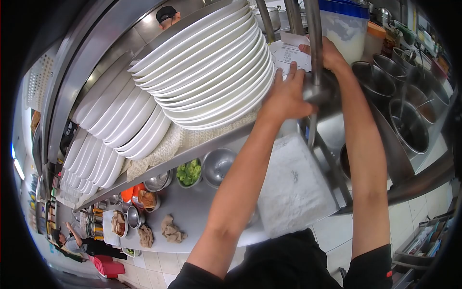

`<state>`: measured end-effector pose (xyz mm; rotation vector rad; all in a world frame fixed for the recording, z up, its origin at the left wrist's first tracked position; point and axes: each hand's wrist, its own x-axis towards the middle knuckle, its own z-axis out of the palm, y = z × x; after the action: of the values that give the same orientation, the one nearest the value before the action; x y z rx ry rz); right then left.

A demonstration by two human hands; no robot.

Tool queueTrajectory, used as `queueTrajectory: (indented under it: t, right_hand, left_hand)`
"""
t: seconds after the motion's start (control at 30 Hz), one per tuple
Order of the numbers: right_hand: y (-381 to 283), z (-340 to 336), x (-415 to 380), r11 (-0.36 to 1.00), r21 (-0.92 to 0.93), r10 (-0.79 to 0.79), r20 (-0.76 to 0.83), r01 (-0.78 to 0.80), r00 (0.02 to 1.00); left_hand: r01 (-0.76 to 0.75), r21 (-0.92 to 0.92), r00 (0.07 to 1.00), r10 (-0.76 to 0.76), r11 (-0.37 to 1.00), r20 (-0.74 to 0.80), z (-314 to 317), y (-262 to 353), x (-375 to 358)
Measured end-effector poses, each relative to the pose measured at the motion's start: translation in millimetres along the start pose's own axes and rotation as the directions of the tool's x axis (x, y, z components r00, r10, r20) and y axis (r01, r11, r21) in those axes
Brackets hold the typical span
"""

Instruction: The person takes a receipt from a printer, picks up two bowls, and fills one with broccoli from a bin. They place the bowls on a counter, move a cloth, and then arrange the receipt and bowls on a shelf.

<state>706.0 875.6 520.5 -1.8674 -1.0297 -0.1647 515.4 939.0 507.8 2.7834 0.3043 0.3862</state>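
Observation:
Several white printed paper slips, like order receipts (290, 54), lie on the upper shelf just right of a tall stack of white plates (207, 72). My left hand (288, 94) has its fingers spread, their tips on the lower edge of the slips. My right hand (330, 54) reaches round behind a steel post (315, 43) and grips the slips' right edge. The post hides part of its fingers. One slip curls up at the top.
Stacked white bowls (130, 115) stand left on the shelf. Below are a white board (293, 183), a bowl of green leaves (188, 173) and crumpled cloths (172, 229). A blue-lidded tub (344, 29) and metal pots (408, 125) stand right. Two other people are farther off.

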Motion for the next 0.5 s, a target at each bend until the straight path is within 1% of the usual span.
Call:
queueTrajectory:
  t: [0.1, 0.2, 0.3, 0.4, 0.5]
  right_hand:
    - [1.8, 0.5, 0.7, 0.999, -0.019, -0.030, -0.014, 0.030, 0.999]
    - [4.1, 0.5, 3.3, 1.000, 0.003, -0.010, 0.013, 0.010, 1.000]
    - [5.4, 2.1, 3.6, 1.000, 0.011, -0.004, -0.013, 0.004, 1.000]
    - [6.3, 2.2, 4.2, 0.999, -0.021, -0.026, -0.018, 0.026, 1.000]
    - [6.2, 2.1, 4.3, 0.999, 0.030, -0.026, 0.001, 0.026, 1.000]
  left_hand:
    - [-0.001, -0.003, 1.000, 0.001, 1.000, 0.001, -0.4, 0.4, -0.1]
    - [-0.004, -0.007, 1.000, 0.004, 1.000, -0.003, 0.3, -0.9, -0.3]
    - [-0.005, -0.001, 1.000, 0.005, 1.000, -0.005, 0.9, -1.0, 0.3]
    - [-0.006, 0.011, 1.000, 0.006, 1.000, -0.003, 0.4, -1.4, 0.3]
    - [-0.002, 0.008, 1.000, 0.002, 1.000, -0.005, 0.9, -0.9, 0.7]
